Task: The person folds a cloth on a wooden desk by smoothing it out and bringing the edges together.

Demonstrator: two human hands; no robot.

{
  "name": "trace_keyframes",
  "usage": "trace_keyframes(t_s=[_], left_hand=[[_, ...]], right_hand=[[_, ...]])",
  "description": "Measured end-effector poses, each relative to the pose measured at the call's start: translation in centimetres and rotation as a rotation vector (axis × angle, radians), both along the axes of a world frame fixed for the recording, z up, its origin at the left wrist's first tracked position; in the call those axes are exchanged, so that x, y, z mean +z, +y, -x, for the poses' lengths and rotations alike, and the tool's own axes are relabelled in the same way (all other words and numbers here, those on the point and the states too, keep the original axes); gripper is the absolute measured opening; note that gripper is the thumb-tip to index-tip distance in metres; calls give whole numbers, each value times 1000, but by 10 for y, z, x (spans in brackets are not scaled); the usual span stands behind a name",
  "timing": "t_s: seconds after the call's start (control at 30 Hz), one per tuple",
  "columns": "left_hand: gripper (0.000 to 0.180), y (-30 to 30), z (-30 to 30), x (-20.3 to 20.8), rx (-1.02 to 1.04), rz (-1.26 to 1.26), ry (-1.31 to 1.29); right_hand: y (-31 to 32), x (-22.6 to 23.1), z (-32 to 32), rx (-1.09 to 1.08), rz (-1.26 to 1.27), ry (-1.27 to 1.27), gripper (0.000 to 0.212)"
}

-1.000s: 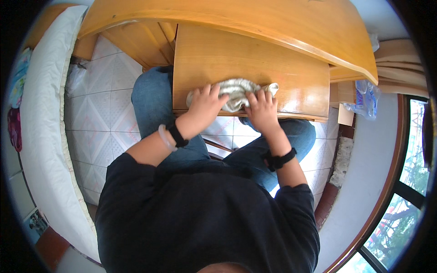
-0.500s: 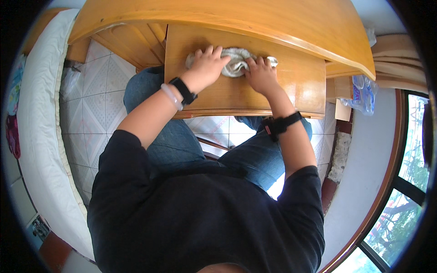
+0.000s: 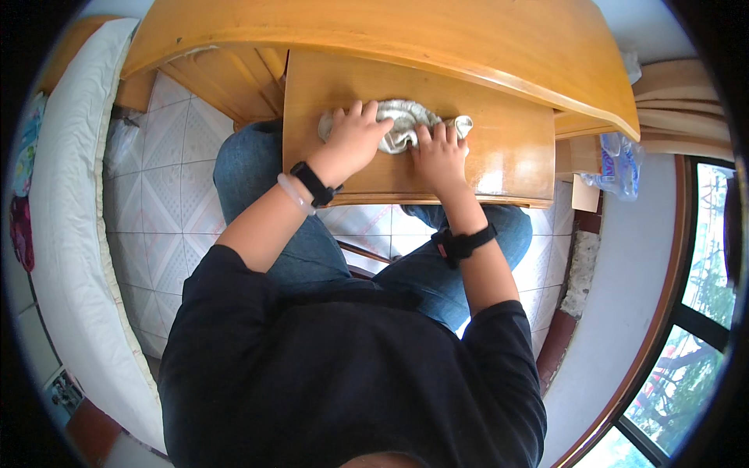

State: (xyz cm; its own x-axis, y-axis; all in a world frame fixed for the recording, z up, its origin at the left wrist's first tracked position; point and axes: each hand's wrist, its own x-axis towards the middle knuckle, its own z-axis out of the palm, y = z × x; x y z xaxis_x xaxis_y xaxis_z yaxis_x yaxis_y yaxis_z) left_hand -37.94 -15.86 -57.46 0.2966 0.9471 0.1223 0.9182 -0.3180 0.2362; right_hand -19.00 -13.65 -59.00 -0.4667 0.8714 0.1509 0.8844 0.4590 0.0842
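A crumpled whitish cloth (image 3: 402,123) lies on the pulled-out wooden board (image 3: 511,160) of a desk. My left hand (image 3: 353,142) grips the cloth's left part, its fingers bent over the folds and pointing away from me. At the right part of the cloth, my right hand (image 3: 441,159) presses down with curled fingers, and a small rolled end sticks out beyond them. Some of the cloth is hidden beneath both hands.
Above the board's far side juts the curved wooden desktop (image 3: 390,27). My jeans-clad legs (image 3: 285,242) are under and beside the board. A bed with a white cover (image 3: 70,234) stands left; a blue-and-white plastic package (image 3: 621,168) and a window (image 3: 706,249) are right.
Both hands and the cloth have moved slightly nearer to me along the board. My right hand has also shifted a little left, closer to my left hand.
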Motion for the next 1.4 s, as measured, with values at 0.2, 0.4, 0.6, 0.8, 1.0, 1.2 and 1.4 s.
trace_keyframes(t_s=[0.2, 0.4, 0.6, 0.8, 1.0, 1.2, 1.4], left_hand=[[30, -53, -1, 4, -110, 46, 42], [28, -74, -3, 1, -109, 34, -5], [30, -37, 6, 3, -101, 59, -131], [28, 29, 4, -2, 33, 0, -118], [30, 42, -3, -9, 127, -73, -74], [34, 10, 1, 1, 44, -214, -75], [33, -89, 2, 43, -75, 234, -139]], right_hand=[[-52, 16, -8, 129, 93, 86, 35], [-61, 15, -9, 128, 103, 108, 36], [-34, 14, -7, 75, 147, 112, 36], [29, 12, 11, -46, 119, 16, 32], [46, 12, 23, -172, 140, -31, 32], [45, -2, 16, -137, 70, -37, 34], [42, 2, 18, -166, 84, -5, 35]])
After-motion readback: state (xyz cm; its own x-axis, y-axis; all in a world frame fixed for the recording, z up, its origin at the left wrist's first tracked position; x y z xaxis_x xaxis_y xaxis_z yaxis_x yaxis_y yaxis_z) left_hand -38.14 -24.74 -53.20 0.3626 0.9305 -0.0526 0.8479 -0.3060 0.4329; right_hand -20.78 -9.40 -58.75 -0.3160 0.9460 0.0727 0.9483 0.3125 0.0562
